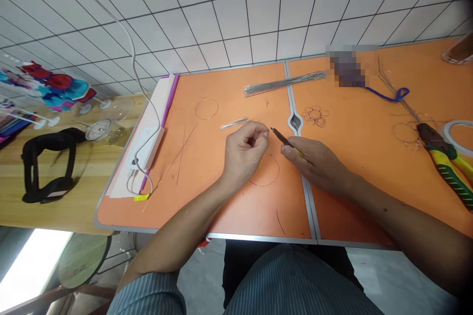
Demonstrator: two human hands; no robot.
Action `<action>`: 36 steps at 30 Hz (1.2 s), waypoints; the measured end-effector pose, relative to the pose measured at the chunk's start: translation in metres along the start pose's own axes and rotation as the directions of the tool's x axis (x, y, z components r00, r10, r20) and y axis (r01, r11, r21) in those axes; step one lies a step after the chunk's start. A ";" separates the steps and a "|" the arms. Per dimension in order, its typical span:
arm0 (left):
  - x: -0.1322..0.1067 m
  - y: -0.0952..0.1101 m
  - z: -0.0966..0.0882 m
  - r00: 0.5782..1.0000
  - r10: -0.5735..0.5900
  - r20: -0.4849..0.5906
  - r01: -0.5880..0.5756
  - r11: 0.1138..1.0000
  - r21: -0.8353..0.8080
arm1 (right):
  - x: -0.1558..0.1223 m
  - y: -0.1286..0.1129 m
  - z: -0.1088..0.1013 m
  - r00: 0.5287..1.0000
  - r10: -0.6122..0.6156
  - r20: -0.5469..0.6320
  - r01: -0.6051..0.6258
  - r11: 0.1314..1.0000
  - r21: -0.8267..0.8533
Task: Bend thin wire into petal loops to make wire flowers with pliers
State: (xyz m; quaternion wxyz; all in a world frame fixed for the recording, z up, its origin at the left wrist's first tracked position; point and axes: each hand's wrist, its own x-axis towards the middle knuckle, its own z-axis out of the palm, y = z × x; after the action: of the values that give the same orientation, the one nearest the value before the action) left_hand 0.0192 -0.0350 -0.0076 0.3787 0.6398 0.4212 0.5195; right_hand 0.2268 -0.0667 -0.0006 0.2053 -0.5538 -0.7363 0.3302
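My left hand (246,150) is closed in a pinch above the orange table, its thumb and forefinger pressed together on what looks like thin wire. A round loop of thin wire (278,172) shows just below this hand, partly hidden by it; I cannot tell whether it hangs from the fingers or lies on the table. In my right hand (318,160) is a slim pair of pliers (281,137) with dark jaws and a bit of yellow handle showing. The jaw tips point at the left fingertips, a small gap apart. A small bundle of short silver wires (234,123) lies beyond the left hand.
Another wire ring (207,109), a flower-shaped wire piece (315,116) and a long wire bundle (284,83) lie on the orange table (207,206). Large green-and-yellow cutters (439,150) rest at right. A white power strip (148,150) with a cable is at left.
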 end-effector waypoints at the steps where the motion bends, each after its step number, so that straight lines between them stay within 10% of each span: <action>1: -0.001 0.000 0.001 0.999 0.041 -0.003 -0.041 0.998 0.036 | 0.000 -0.001 0.001 1.000 0.005 0.005 -0.005 1.000 0.000; 12: -0.005 -0.004 0.002 0.938 0.345 -0.027 -0.301 0.852 0.428 | -0.001 -0.003 0.005 0.999 0.018 0.039 -0.018 1.000 0.006; 36: -0.007 0.004 0.004 0.986 0.161 -0.038 -0.131 0.900 0.417 | -0.001 -0.004 0.011 1.000 0.021 -0.002 -0.021 0.997 -0.080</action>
State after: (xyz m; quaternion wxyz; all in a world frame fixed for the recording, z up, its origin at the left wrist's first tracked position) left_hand 0.0228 -0.0433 -0.0071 0.1797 0.7162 0.4853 0.4683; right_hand 0.2177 -0.0713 -0.0052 0.1798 -0.5694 -0.7430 0.3025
